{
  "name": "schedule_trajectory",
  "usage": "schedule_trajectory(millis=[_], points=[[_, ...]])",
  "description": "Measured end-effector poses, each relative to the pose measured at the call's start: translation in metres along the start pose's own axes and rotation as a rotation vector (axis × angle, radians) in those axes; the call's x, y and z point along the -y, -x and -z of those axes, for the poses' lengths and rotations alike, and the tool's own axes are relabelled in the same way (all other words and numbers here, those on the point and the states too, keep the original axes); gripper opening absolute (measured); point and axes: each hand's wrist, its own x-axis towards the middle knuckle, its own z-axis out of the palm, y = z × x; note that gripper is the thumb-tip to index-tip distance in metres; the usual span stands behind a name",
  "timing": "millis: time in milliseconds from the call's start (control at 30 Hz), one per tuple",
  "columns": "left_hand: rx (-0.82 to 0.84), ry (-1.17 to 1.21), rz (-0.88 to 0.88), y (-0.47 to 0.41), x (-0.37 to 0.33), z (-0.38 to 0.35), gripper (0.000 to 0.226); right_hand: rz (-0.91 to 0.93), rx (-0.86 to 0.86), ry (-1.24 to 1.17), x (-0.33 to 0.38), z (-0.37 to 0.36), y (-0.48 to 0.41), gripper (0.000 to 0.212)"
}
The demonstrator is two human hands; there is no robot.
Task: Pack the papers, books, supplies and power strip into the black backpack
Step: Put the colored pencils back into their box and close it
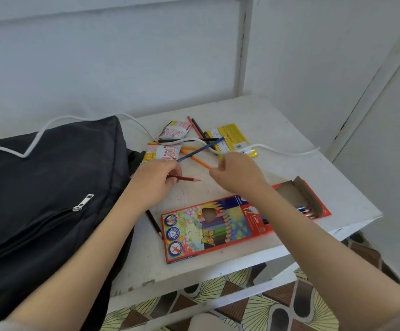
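Observation:
The black backpack (50, 187) lies on the left of the white table (282, 125), its zipper closed. My left hand (154, 181) grips a red pencil (188, 179) and a blue pencil (201, 149) beside the backpack. My right hand (238, 174) pinches the near end of an orange pencil (195, 158). A colourful pencil box (218, 226) lies in front, open at its right end with a few pencils (306, 211) inside. More loose pencils (197, 127) lie at the back. A white power cord (285, 151) runs over the backpack and across the table.
A yellow packet (232, 136) and two red-and-white wrappers (176, 130) sit among the pencils at the back. A black pencil (154, 224) lies under my left forearm. White walls enclose the table; patterned floor (254, 306) shows below its front edge.

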Motion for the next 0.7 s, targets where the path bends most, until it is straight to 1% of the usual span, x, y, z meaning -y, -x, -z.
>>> schedule_trajectory(millis=[67,133,167,233,267,300,367,400,467,533,633,700], points=[[-0.048,0.138,0.029,-0.005,-0.004,0.002,0.014,-0.022,-0.141,-0.228,-0.014,0.014,0.004,0.019],[-0.128,0.272,0.035,-0.01,-0.012,0.005,0.014,-0.035,-0.293,-0.464,-0.026,0.029,0.012,0.01],[-0.182,0.336,0.041,-0.013,-0.018,0.007,0.014,-0.043,-0.349,-0.639,-0.031,0.036,0.018,0.008],[-0.304,0.47,0.048,-0.02,-0.033,0.012,0.015,-0.072,-0.442,-0.983,-0.04,0.049,0.031,0.012],[-0.357,0.55,0.044,-0.024,-0.042,0.014,0.016,-0.093,-0.495,-1.075,-0.045,0.054,0.037,0.013],[-0.39,0.642,0.035,-0.029,-0.052,0.014,0.016,-0.119,-0.549,-1.108,-0.052,0.058,0.044,0.012],[-0.41,0.823,0.035,-0.035,-0.07,0.017,0.016,-0.173,-0.613,-1.092,-0.063,0.061,0.056,0.006],[-0.402,0.898,0.035,-0.038,-0.08,0.018,0.017,-0.201,-0.643,-1.059,-0.068,0.062,0.061,0.004],[-0.353,1.012,0.021,-0.041,-0.1,0.018,0.017,-0.252,-0.715,-0.979,-0.077,0.062,0.071,0.006],[-0.279,1.074,-0.008,-0.043,-0.118,0.014,0.016,-0.293,-0.789,-0.92,-0.084,0.061,0.079,0.011],[-0.177,1.137,-0.04,-0.043,-0.141,0.004,0.013,-0.335,-0.879,-0.887,-0.093,0.057,0.087,0.013],[-0.148,1.11,-0.066,-0.042,-0.15,-0.002,0.011,-0.355,-0.901,-0.87,-0.097,0.055,0.09,0.014]])
